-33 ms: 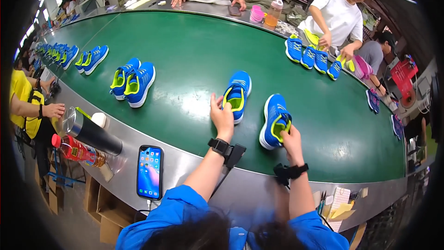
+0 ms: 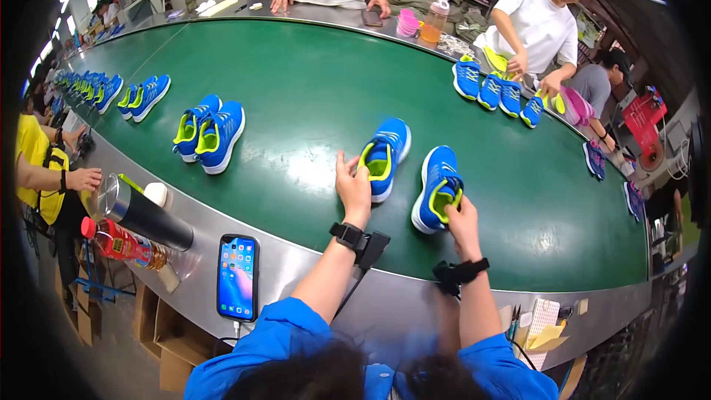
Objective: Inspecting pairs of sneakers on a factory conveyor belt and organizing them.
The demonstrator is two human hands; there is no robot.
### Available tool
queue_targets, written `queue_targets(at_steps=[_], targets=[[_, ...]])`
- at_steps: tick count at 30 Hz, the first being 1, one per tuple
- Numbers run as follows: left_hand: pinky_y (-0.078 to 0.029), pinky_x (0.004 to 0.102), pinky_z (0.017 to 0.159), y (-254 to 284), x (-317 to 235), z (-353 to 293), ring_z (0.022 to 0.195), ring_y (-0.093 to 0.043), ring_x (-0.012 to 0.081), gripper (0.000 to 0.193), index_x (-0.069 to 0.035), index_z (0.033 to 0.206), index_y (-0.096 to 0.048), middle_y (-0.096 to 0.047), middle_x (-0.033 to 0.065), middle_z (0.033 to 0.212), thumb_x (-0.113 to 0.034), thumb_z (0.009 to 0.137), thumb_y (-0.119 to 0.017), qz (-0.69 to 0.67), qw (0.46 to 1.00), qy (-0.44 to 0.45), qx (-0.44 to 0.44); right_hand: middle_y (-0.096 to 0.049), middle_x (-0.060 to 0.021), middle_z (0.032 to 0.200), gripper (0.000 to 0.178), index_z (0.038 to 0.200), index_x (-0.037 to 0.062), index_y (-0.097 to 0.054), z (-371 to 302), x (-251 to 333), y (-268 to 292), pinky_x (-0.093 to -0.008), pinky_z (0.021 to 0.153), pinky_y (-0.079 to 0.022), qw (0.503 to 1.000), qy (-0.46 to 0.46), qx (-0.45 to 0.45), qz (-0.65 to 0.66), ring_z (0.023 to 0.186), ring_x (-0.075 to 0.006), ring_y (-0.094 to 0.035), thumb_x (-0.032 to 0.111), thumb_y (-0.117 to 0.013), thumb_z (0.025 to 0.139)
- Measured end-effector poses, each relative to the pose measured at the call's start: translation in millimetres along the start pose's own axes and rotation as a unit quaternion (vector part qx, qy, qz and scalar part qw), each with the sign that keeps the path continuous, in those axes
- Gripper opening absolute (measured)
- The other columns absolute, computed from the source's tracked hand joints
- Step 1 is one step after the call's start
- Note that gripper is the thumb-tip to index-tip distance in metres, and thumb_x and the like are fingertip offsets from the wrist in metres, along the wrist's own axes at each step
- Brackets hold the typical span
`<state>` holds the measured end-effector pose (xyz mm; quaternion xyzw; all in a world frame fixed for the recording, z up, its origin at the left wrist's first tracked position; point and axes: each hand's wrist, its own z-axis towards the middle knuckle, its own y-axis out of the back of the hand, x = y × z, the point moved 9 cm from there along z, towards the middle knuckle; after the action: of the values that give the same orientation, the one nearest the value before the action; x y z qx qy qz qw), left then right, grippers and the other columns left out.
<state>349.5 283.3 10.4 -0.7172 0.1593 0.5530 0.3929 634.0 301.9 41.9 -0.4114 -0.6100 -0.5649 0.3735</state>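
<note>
Two blue sneakers with lime-green linings and white soles are in front of me on the green belt. My left hand [image 2: 354, 191] is at the near left side of the left sneaker [image 2: 391, 135]. Its thumb touches the collar edge, while the index finger stands apart from the shoe. My right hand [image 2: 464, 224] pinches the heel of the right sneaker [image 2: 438, 169], fingers at the opening. Both toes point away from me. The underside of the right shoe's heel is partly hidden.
Several more blue sneakers [image 2: 222, 141] stand to the left. On the near metal edge are a phone [image 2: 238, 275], a black tumbler [image 2: 152, 218], a red-capped bottle [image 2: 122, 241] and a notepad [image 2: 544, 318]. Across the belt, a person in white [image 2: 544, 26] handles blue shoes [image 2: 490, 90].
The left sneaker has shifted slightly right and its toe has turned a little to the right. The right sneaker, in my right hand, has moved slightly farther away and to the left.
</note>
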Motion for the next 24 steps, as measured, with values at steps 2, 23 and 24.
queue_targets(at_steps=[2,23,24], targets=[[-0.043,0.0298,0.093,-17,6,-9,0.105,-0.055,0.0214,0.071,0.007,0.143,-0.019,-0.054,0.0189,0.122,-0.002,0.081,-0.051,-0.006,0.995,0.057,0.081,-0.061,-0.0052,0.095,0.032,0.118,-0.0025,-0.053,0,14,-19,-0.0269,0.056,-0.052,0.997,-0.012,0.007,0.075,0.079,-0.0113,-0.059,0.007,-0.052,0.088],[-0.043,0.0541,0.098,-71,27,-62,0.116,-0.054,0.034,0.05,-0.001,0.133,-0.04,-0.052,0.0168,0.13,-0.03,0.094,-0.031,-0.186,0.866,0.353,0.302,-0.061,-0.0083,0.109,0.041,0.127,0.0077,-0.048,8,4,-32,-0.0312,0.055,-0.055,0.903,-0.079,0.11,0.409,0.085,-0.0167,-0.063,0.021,-0.046,0.088],[-0.043,0.0541,0.098,-71,24,-62,0.116,-0.054,0.034,0.05,-0.001,0.133,-0.04,-0.052,0.0168,0.13,-0.03,0.094,-0.031,-0.185,0.866,0.353,0.302,-0.06,-0.0075,0.111,0.043,0.129,0.0098,-0.045,8,6,-33,-0.0316,0.054,-0.055,0.898,-0.073,0.125,0.414,0.085,-0.0168,-0.063,0.022,-0.046,0.089]])
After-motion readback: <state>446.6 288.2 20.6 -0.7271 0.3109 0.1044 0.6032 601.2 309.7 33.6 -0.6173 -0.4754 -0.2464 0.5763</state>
